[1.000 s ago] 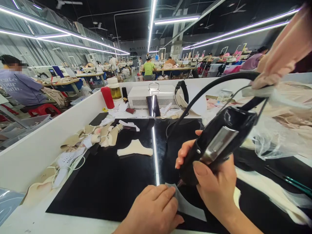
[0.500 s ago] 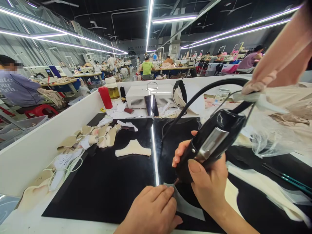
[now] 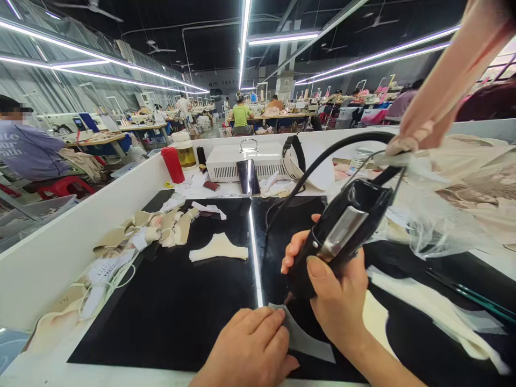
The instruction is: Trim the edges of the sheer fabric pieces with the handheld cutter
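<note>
My right hand point(image 3: 336, 290) is wrapped round a black handheld tool point(image 3: 342, 231) with a metal plate and a thick cable, tilted over the black mat point(image 3: 169, 306). Beside it, my left hand point(image 3: 253, 344) lies with its fingers close together, the fingertips on the upper end of a thin grey curved piece point(image 3: 308, 341) below the tool. The tool's lower tip is close to those fingertips; whether it touches the piece I cannot tell. A cream cut piece point(image 3: 219, 247) lies farther back on the mat. Part of another cream piece point(image 3: 374, 317) shows behind my right wrist.
Fabric scraps point(image 3: 173, 223) line the mat's left side. At the back stand a white vented box point(image 3: 245, 161), a phone point(image 3: 248, 176), a red cup point(image 3: 172, 164) and a jar point(image 3: 183, 148). Tweezers point(image 3: 471, 295) and cream strips point(image 3: 435, 306) lie right. People sit at machines beyond.
The view has shifted slightly, so the tool and the things at the right appear a little farther left. Both hands keep nearly the same pose, with the tool still held.
</note>
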